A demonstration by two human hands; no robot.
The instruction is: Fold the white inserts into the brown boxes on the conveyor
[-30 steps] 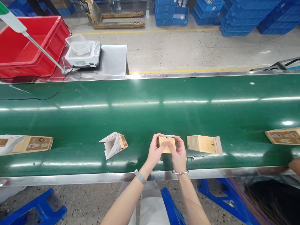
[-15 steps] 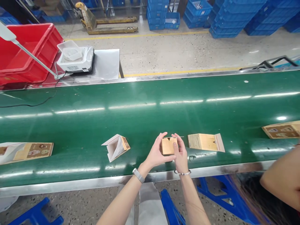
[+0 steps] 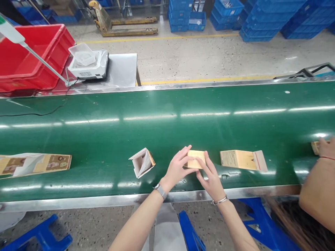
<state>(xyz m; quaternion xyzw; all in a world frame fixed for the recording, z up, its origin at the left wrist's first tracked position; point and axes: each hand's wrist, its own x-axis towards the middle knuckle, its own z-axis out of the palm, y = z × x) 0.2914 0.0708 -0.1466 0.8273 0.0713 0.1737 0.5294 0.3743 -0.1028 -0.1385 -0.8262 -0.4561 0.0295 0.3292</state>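
Note:
Between my two hands, on the green conveyor belt, is a small tan cardboard box with its top flap down. My left hand holds it along the left side and front, fingers over the top edge. My right hand grips its right side, with a fingertip pressing on the top near the middle. To the left stands an open cardboard box with white inner walls. A box with a raised flap lies to the right of my hands.
More printed cartons lie on the belt at far left. A co-worker's hand touches another box at far right. Past the belt are a red bin, a white scale, a pallet jack and blue crates.
The box's top flap, upright before, now lies flat. My right hand has turned and its finger moved onto the top. The boxes have shifted right in view; a co-worker's hand has appeared at right.

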